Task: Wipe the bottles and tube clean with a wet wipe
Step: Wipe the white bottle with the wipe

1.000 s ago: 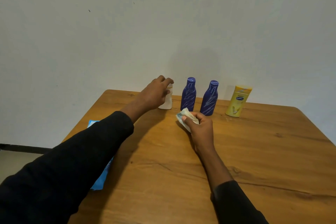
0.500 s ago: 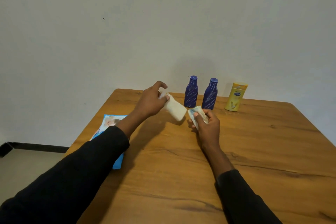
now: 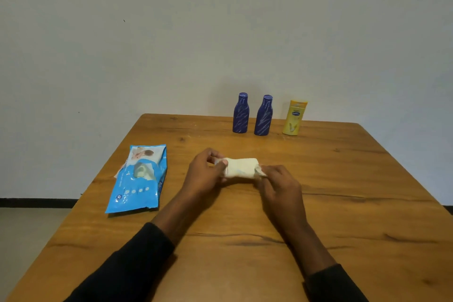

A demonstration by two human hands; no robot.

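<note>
A white tube (image 3: 241, 167) lies sideways between my hands, held just above the middle of the wooden table (image 3: 343, 203). My left hand (image 3: 203, 174) grips its cap end with curled fingers and thumb. My right hand (image 3: 279, 182) pinches a crumpled wet wipe (image 3: 260, 171) against the tube's other end. Two dark blue bottles (image 3: 240, 113) (image 3: 264, 116) stand upright side by side at the table's far edge. A yellow bottle (image 3: 295, 117) stands just right of them.
A blue wet-wipe pack (image 3: 139, 179) lies flat on the left part of the table, its flap open. A plain wall rises behind the table. The table's left edge drops to the floor.
My left hand lifted the white tube from beside the blue bottles and brought it toward me, turned sideways. My right hand with the wipe moved to the tube's end. The view tilted down.
</note>
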